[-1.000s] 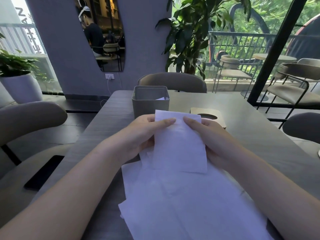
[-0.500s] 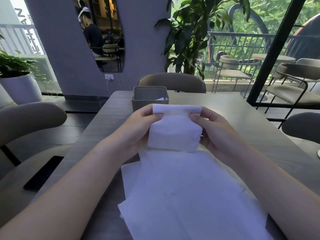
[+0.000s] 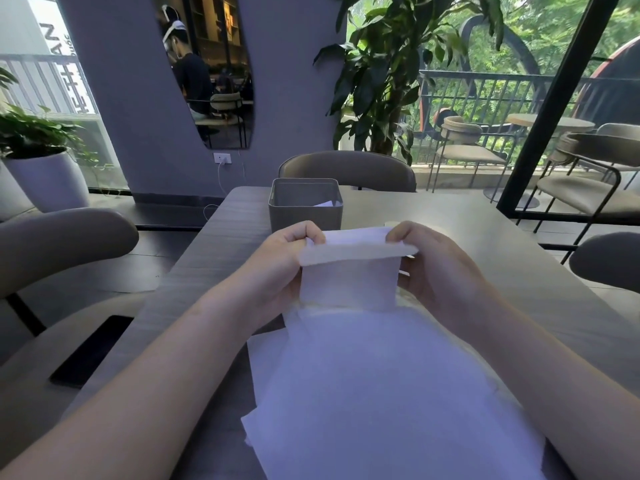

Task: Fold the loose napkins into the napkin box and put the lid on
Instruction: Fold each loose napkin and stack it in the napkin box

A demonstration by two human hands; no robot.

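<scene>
A white napkin [image 3: 348, 282] is held in the air between both hands, its top edge bent over toward me. My left hand [image 3: 277, 271] pinches its upper left corner and my right hand [image 3: 436, 271] pinches its upper right corner. Below them a loose pile of white napkins [image 3: 381, 393] covers the near part of the table. The grey open napkin box [image 3: 304, 206] stands just beyond my hands, with a bit of white paper showing inside. The lid is almost wholly hidden behind my right hand and the napkin.
The grey table [image 3: 485, 237] stretches to the right. A black phone [image 3: 91, 351] lies on the seat at the left. Chairs [image 3: 346, 171] stand around the table, and potted plants [image 3: 41, 161] are at the left and behind.
The napkin has been lifted off the pile and folded shorter. Its top edge now bends over between my fingers, and both hands have risen toward the box.
</scene>
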